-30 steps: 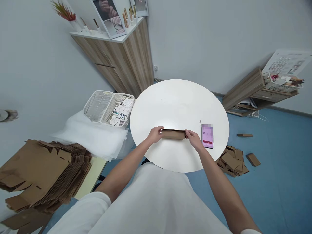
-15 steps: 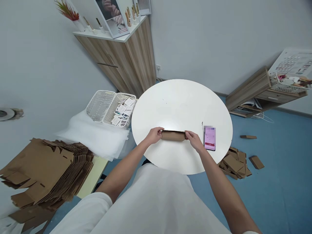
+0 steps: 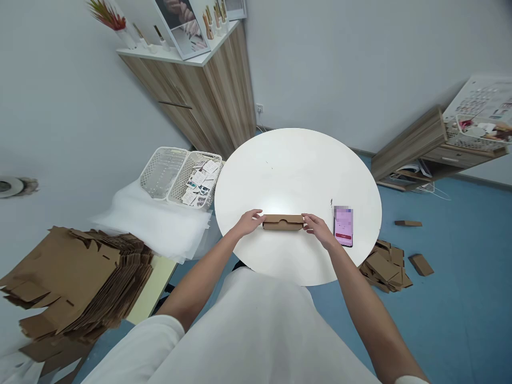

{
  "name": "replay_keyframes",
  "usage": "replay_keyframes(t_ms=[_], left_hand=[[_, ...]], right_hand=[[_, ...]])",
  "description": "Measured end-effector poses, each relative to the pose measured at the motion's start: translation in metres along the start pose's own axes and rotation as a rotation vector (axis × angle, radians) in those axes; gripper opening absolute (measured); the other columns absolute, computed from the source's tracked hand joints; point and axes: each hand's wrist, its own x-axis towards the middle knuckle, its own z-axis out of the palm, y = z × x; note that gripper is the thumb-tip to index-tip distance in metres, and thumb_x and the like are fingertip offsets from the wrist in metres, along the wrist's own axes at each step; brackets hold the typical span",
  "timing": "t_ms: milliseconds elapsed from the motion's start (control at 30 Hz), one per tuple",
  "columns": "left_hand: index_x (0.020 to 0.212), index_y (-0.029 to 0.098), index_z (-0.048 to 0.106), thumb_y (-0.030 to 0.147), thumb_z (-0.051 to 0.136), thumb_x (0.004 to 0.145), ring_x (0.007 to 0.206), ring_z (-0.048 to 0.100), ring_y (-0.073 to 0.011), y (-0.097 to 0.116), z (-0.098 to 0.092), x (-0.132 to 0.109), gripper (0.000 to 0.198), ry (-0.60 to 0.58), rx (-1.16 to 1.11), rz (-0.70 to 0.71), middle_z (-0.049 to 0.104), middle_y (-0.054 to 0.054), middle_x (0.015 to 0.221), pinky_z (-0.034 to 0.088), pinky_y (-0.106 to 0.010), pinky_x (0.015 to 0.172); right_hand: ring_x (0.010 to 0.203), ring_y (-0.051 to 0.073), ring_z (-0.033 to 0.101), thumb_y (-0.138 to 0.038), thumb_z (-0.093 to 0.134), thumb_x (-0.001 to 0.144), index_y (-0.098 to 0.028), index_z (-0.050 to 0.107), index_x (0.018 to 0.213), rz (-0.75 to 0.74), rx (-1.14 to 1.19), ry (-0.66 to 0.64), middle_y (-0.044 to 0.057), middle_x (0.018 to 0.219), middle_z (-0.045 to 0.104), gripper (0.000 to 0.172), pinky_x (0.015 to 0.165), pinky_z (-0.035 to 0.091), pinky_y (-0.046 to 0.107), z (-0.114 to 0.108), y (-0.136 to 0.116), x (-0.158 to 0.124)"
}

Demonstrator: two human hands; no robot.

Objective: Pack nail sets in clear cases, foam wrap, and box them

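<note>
A small flat brown cardboard box (image 3: 283, 222) lies closed on the round white table (image 3: 296, 170), near its front edge. My left hand (image 3: 250, 221) grips the box's left end with curled fingers. My right hand (image 3: 317, 228) holds the right end the same way. A phone (image 3: 343, 226) with a pink screen lies on the table just right of my right hand.
Two white mesh baskets (image 3: 180, 176), one holding small cards, sit on a white-covered surface at left. A pile of flat cardboard blanks (image 3: 80, 277) lies at lower left. Folded boxes (image 3: 384, 264) are heaped on the blue floor at right. A wooden cabinet (image 3: 204, 90) stands behind.
The box has been pressed down flatter onto the table, with its lid now closed. Both hands stay at its ends.
</note>
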Motion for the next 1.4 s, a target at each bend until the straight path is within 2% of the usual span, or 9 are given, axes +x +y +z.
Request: replay_keyframes(t_ms=[100, 267, 533, 633, 767, 967, 1067, 1200, 1400], left_hand=[[0.113, 0.021, 0.049, 0.054, 0.05, 0.072, 0.083, 0.06, -0.0165, -0.005, 0.002, 0.0, 0.053, -0.086, -0.086, -0.057, 0.057, -0.008, 0.105, 0.045, -0.025, 0.066], [0.116, 0.02, 0.045, 0.052, 0.051, 0.072, 0.082, 0.06, -0.0168, -0.014, 0.008, -0.001, 0.055, -0.116, -0.112, -0.071, 0.057, -0.008, 0.105, 0.045, -0.025, 0.065], [0.115, 0.019, 0.047, 0.038, 0.053, 0.076, 0.08, 0.06, -0.0155, -0.028, 0.014, -0.005, 0.044, -0.086, -0.037, 0.102, 0.058, -0.008, 0.1, 0.047, -0.031, 0.074], [0.115, 0.02, 0.046, 0.025, 0.055, 0.074, 0.081, 0.06, -0.0147, -0.038, 0.019, -0.013, 0.042, -0.075, -0.057, 0.163, 0.054, -0.008, 0.108, 0.047, -0.033, 0.076], [0.113, 0.02, 0.044, 0.012, 0.052, 0.073, 0.093, 0.057, -0.0155, -0.053, 0.029, -0.027, 0.042, -0.034, -0.101, 0.172, 0.051, -0.008, 0.114, 0.046, -0.031, 0.08], [0.116, 0.02, 0.039, 0.018, 0.057, 0.071, 0.108, 0.05, -0.0186, -0.077, 0.038, -0.044, 0.048, -0.026, -0.043, 0.194, 0.051, -0.01, 0.118, 0.04, -0.033, 0.089], [0.12, 0.019, 0.035, 0.027, 0.057, 0.072, 0.107, 0.049, -0.0193, -0.083, 0.038, -0.049, 0.053, -0.021, 0.005, 0.137, 0.052, -0.011, 0.116, 0.04, -0.033, 0.086], [0.121, 0.016, 0.037, 0.036, 0.053, 0.075, 0.093, 0.054, -0.0178, -0.082, 0.036, -0.048, 0.053, 0.0, 0.083, 0.074, 0.05, -0.013, 0.115, 0.043, -0.03, 0.077], [0.121, 0.017, 0.041, 0.034, 0.057, 0.071, 0.08, 0.055, -0.0157, -0.07, 0.038, -0.039, 0.055, -0.005, 0.181, 0.131, 0.054, -0.01, 0.105, 0.043, -0.03, 0.076]], right_hand=[[0.073, 0.014, 0.058, -0.047, 0.05, 0.072, -0.026, 0.056, 0.105, 0.045, -0.02, 0.012, 0.004, 0.101, 0.057, 0.04, 0.067, 0.045, 0.028, 0.002, 0.001, 0.002], [0.075, 0.014, 0.06, -0.044, 0.051, 0.071, -0.028, 0.05, 0.111, 0.046, 0.008, 0.022, 0.004, 0.109, 0.052, 0.044, 0.064, 0.047, 0.028, 0.012, 0.012, -0.004], [0.077, 0.014, 0.059, -0.036, 0.052, 0.071, -0.025, 0.049, 0.11, -0.057, 0.021, 0.128, 0.006, 0.116, 0.05, 0.041, 0.075, 0.045, 0.033, 0.029, 0.031, -0.025], [0.085, 0.017, 0.059, -0.031, 0.053, 0.068, -0.023, 0.049, 0.105, -0.101, 0.057, 0.184, 0.006, 0.117, 0.05, 0.038, 0.075, 0.045, 0.033, 0.045, 0.043, -0.038], [0.097, 0.02, 0.056, -0.027, 0.053, 0.066, -0.022, 0.047, 0.101, -0.061, 0.138, 0.261, 0.007, 0.111, 0.054, 0.037, 0.072, 0.047, 0.032, 0.074, 0.062, -0.054], [0.104, 0.02, 0.052, -0.031, 0.055, 0.065, -0.02, 0.051, 0.093, -0.054, 0.152, 0.414, 0.009, 0.118, 0.051, 0.03, 0.082, 0.044, 0.033, 0.109, 0.081, -0.072], [0.1, 0.02, 0.053, -0.032, 0.054, 0.066, -0.02, 0.051, 0.097, -0.008, 0.1, 0.485, 0.008, 0.11, 0.055, 0.034, 0.081, 0.043, 0.034, 0.116, 0.09, -0.081], [0.082, 0.017, 0.057, -0.039, 0.054, 0.065, -0.02, 0.048, 0.108, 0.112, -0.012, 0.531, 0.008, 0.109, 0.055, 0.047, 0.075, 0.044, 0.034, 0.113, 0.096, -0.091], [0.063, 0.011, 0.057, -0.043, 0.049, 0.07, -0.022, 0.037, 0.123, 0.156, -0.014, 0.445, 0.008, 0.112, 0.053, 0.058, 0.067, 0.046, 0.03, 0.105, 0.088, -0.086]])
